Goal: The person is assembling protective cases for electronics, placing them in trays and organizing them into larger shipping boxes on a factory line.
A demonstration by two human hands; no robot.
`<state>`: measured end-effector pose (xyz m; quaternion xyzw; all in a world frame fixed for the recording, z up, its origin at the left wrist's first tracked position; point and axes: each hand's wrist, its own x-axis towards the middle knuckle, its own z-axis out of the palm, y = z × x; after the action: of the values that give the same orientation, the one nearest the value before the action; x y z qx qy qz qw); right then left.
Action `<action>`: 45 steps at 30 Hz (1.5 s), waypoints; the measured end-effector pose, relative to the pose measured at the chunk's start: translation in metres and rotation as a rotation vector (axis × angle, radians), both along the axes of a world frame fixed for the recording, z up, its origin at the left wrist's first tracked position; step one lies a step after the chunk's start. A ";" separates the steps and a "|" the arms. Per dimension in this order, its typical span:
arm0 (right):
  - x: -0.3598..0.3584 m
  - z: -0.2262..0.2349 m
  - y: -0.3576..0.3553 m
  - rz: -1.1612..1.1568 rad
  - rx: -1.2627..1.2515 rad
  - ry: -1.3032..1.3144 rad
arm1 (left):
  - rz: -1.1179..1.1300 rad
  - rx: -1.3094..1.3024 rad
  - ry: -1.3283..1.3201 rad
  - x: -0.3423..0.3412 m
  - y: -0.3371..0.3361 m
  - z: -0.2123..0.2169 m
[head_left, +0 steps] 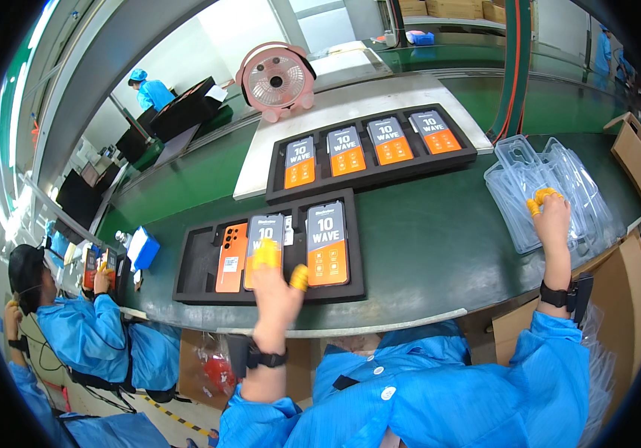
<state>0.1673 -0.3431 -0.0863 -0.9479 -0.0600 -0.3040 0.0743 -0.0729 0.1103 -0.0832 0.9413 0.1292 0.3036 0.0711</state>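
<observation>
L hand (276, 290), 7 o'clock, over orange-grey phone (262, 226) in blk tray (199, 261) at 8; grip unclear. R hand (548, 214), 3 o'clock, on clr plastic covers (578, 190); can't tell if clamped.

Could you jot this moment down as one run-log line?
left hand: at middle phone, near black tray | right hand: at clear plastic stack | far black tray: four phones | pink fan: behind

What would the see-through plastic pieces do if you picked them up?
The see-through plastic pieces look thin, so probably light and a bit bendy. Their shine suggests they may be slippery. They overlap loosely, so some could slide.
</observation>
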 end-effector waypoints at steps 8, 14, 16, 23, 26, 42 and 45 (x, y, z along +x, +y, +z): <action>-0.016 0.027 0.010 0.134 0.373 -0.233 | 0.243 -0.179 0.172 -0.004 0.057 -0.028; -0.087 0.026 0.075 0.936 0.069 0.132 | 0.368 -0.169 -0.195 -0.011 0.076 -0.017; -0.105 -0.004 0.084 1.088 0.034 0.483 | 0.632 -0.040 0.006 -0.036 0.095 -0.013; -0.113 -0.029 0.094 0.811 0.462 0.214 | 0.711 0.106 0.362 -0.047 0.116 -0.029; -0.116 -0.032 0.100 0.683 0.414 0.177 | 0.718 -0.056 0.165 -0.046 0.128 -0.038; -0.137 -0.002 0.113 0.754 0.791 0.252 | -0.370 -1.623 -0.496 -0.002 0.051 0.021; -0.140 -0.005 0.140 0.893 0.955 0.450 | -0.519 -1.668 -0.402 0.025 -0.049 0.002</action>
<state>0.0276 -0.2032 -0.0908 -0.7359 -0.2871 -0.0335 0.6123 -0.0474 0.0609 -0.0812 0.5121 0.0761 0.2445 0.8199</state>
